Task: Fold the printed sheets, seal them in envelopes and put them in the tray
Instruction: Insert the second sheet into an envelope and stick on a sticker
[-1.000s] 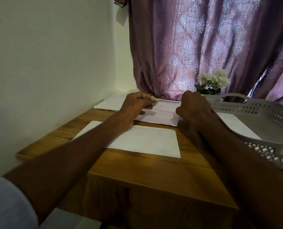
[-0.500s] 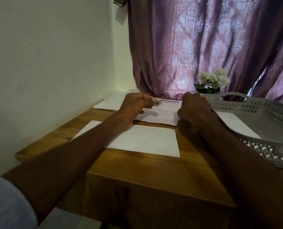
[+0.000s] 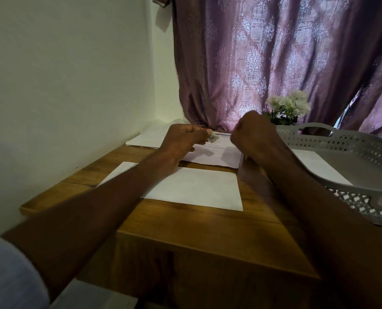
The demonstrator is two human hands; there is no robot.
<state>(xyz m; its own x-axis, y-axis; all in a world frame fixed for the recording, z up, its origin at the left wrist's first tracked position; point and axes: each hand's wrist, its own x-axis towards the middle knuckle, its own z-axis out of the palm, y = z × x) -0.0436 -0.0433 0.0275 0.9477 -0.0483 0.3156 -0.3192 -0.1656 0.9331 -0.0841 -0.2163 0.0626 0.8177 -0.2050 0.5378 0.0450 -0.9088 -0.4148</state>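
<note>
Table [image 3: 185, 221]: wooden, white envelope [image 3: 192, 188] lying flat.
Left hand [image 3: 181, 143]: pinching a small glue stick [image 3: 212, 138].
Right hand [image 3: 254, 134]: fisted; contents unclear.

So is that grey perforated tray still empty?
No. The grey perforated plastic tray already holds a flat white envelope or sheet lying on its floor.

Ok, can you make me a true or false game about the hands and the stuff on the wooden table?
1. The left hand pinches a small grey object. True.
2. The grey perforated plastic tray is on the left. False: it sits on the right.
3. A white paper piece lies in the tray. True.
4. The flowers are red. False: they are white.
5. The plain white envelope lies on the brown wooden table. True.
</note>
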